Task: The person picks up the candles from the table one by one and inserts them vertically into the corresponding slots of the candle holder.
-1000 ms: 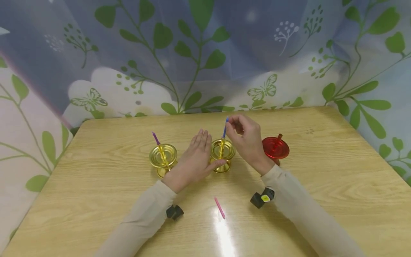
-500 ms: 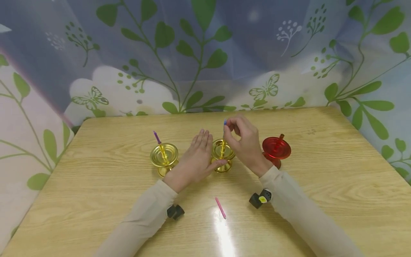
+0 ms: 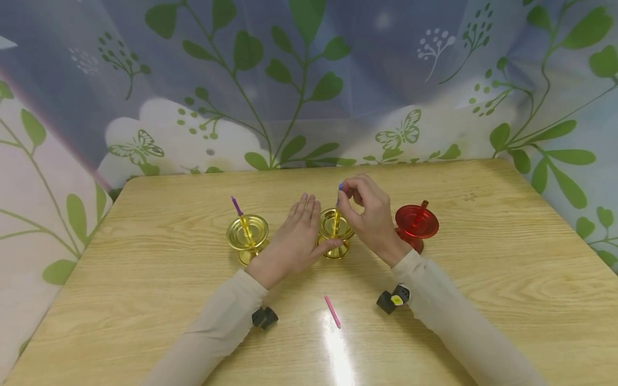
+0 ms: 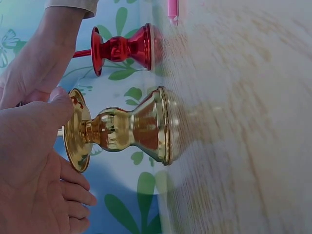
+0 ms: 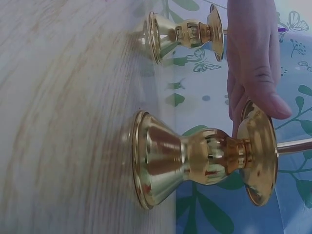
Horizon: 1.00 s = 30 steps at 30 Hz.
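My right hand (image 3: 348, 199) pinches the top of a blue candle (image 3: 340, 187) that stands upright over the middle gold candle holder (image 3: 335, 229). To that holder's left lies my left hand (image 3: 301, 230), fingers straight, with its thumb against the dish; the left wrist view shows the thumb (image 4: 36, 124) on the rim of the holder (image 4: 122, 129). In the right wrist view the same holder (image 5: 195, 161) stands close, its thin gold stem (image 5: 295, 146) sticking up from the dish.
A second gold holder (image 3: 247, 236) with a purple candle (image 3: 236, 205) stands to the left, and a red holder (image 3: 416, 222) to the right. A pink candle (image 3: 332, 311) lies loose on the wooden table (image 3: 483, 300) nearer me. A leaf-patterned curtain (image 3: 309, 80) closes off the back.
My right hand has come down a little with the blue candle, so less of the candle shows above the middle holder. My left hand has stayed put.
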Tool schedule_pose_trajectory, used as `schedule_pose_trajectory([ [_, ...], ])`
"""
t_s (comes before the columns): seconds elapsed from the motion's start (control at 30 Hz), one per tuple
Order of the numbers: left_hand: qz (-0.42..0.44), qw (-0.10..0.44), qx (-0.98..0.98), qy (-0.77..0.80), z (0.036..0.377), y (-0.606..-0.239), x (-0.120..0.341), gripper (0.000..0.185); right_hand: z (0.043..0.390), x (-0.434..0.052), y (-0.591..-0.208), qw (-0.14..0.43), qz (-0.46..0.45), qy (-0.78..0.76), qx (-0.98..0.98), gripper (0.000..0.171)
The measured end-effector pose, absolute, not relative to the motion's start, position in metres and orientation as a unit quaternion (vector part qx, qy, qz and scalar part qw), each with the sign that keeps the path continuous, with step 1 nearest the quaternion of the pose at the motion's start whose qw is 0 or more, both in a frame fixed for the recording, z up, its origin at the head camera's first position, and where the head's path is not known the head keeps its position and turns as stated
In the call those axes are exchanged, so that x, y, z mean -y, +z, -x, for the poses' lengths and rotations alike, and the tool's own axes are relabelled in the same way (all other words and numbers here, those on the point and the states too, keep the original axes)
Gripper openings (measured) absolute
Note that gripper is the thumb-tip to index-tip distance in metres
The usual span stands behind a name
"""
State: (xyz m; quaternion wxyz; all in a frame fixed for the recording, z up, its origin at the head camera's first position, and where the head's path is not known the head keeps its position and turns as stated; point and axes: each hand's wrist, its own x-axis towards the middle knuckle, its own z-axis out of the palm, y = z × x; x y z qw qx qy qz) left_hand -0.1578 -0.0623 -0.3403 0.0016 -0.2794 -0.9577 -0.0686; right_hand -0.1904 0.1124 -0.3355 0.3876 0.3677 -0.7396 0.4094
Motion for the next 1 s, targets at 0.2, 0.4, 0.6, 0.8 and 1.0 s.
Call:
schedule_pose_trajectory([
  [0.2, 0.275, -0.004, 0.959, -0.07, 0.157, -0.3391, 0.062, 0.09, 0.1897, -0.1139, -0.3347, 0.38, -0.369, 0.408, 0.744, 0.005],
  [0.4, 0.274, -0.009, 0.958, -0.082, 0.1556, -0.3379, 0.0624, 0.09, 0.1893, -0.1152, -0.3343, 0.372, -0.367, 0.408, 0.749, 0.005],
  [0.6, 0.276, -0.008, 0.957, -0.083, 0.1549, -0.3387, 0.0627, 0.089, 0.1886, -0.1157, -0.3344, 0.366, -0.367, 0.407, 0.752, 0.005],
  [0.8, 0.275, -0.006, 0.958, -0.082, 0.155, -0.3392, 0.0624, 0.09, 0.1881, -0.1157, -0.334, 0.365, -0.368, 0.406, 0.753, 0.006],
  [1.0, 0.278, -0.003, 0.958, -0.077, 0.1556, -0.3399, 0.0628, 0.091, 0.188, -0.1157, -0.3335, 0.365, -0.369, 0.406, 0.752, 0.005],
])
